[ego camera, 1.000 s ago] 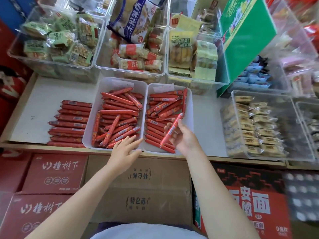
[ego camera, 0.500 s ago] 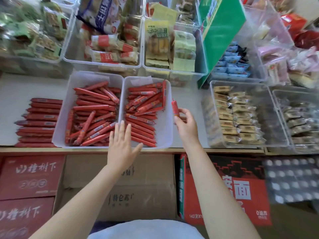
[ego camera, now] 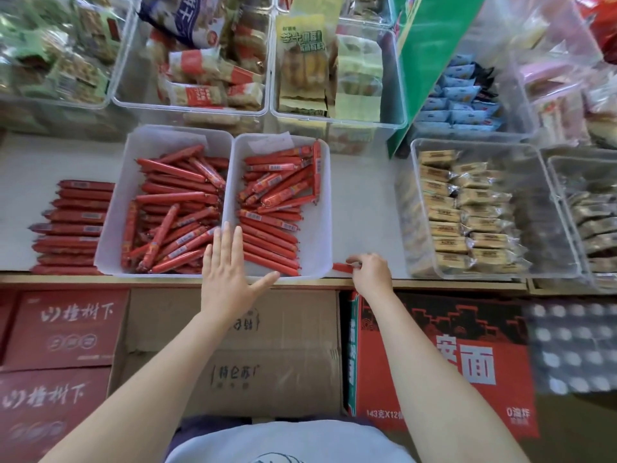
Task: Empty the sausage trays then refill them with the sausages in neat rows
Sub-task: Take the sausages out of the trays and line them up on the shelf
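Two white sausage trays stand side by side on the grey shelf. The left tray (ego camera: 113,228) and the right tray (ego camera: 320,235) both hold several red sausages lying jumbled. A neat row of red sausages (ego camera: 73,225) lies on the shelf left of the trays. My left hand (ego camera: 228,275) is flat with fingers straight over the near rims where the trays meet. My right hand (ego camera: 372,274) holds one red sausage (ego camera: 342,267) low on the shelf just right of the right tray.
Clear bins of packaged snacks (ego camera: 480,208) stand on the right and along the back (ego camera: 213,71). A green board (ego camera: 430,61) leans behind. Bare shelf (ego camera: 364,202) lies between the right tray and the snack bin. Cardboard boxes (ego camera: 233,355) sit below the shelf edge.
My right hand has carried the sausage out of the right tray and down to the shelf beside it. My left hand has shifted forward onto the trays' near rims.
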Tool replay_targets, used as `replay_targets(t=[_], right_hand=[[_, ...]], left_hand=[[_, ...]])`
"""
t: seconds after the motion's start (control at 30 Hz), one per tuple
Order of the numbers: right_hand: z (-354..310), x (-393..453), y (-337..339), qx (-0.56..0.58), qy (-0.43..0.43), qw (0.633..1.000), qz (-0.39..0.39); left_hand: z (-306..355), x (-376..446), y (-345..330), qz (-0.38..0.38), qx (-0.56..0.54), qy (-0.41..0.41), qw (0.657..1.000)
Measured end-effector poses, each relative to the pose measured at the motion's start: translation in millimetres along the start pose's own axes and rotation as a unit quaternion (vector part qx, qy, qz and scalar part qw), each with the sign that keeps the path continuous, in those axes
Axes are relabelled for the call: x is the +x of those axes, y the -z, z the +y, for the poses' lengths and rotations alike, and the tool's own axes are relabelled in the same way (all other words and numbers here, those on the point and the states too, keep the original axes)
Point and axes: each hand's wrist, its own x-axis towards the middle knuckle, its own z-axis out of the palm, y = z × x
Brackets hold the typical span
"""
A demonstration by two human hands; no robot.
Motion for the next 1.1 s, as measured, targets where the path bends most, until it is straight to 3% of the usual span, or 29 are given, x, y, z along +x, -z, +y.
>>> replay_targets(t=[0.07, 0.13, 0.2, 0.3, 0.37, 0.43, 0.67, 0.9, 1.0, 1.1], right_hand=[[-12.2, -1.1, 9.3, 0.059, 0.004, 0.997, 0.055], [-37.6, -4.8, 21.7, 0.121, 0.058, 0.979, 0.155], [-72.0, -9.7, 29.8, 0.162, 0.126, 0.961, 0.187], [-119.3, -13.8, 20.4, 0.15, 0.184, 0.971, 0.017], [-133.6, -8.5, -1.5, 0.044, 0.187, 0.978, -0.085], [-138.4, -2.3, -18.0, -0.069, 0.167, 0.974, -0.134], [-162.0, 4.9, -31.2, -0.176, 0.169, 0.954, -0.176], [-169.5, -1.5, -33.5, -0.307, 0.195, 0.922, -0.135], [-159.8, 6.2, -28.5, -0.205, 0.171, 0.95, -0.164], [-149.1, 8.2, -5.8, 0.068, 0.112, 0.972, -0.194]], left_hand=[[1.4, -0.1, 0.1, 0.002, -0.002, 0.003, 1.0], [1.6, 0.2, 1.0, 0.001, -0.007, 0.004, 1.0], [0.1, 0.5, 4.1, -0.011, -0.026, 0.002, 1.0], [-6.5, -1.0, 9.5, -0.02, -0.057, -0.006, 0.998], [-12.5, -3.0, 10.7, -0.015, -0.055, -0.014, 0.998], [-16.9, -3.9, 10.5, -0.016, -0.061, -0.022, 0.998], [-21.9, -3.1, 13.6, -0.033, -0.108, -0.042, 0.993], [-25.4, -2.1, 14.4, -0.046, -0.119, -0.041, 0.991], [-25.7, -2.2, 14.4, -0.043, -0.117, -0.043, 0.991], [-26.1, -3.1, 14.8, -0.041, -0.12, -0.045, 0.991]])
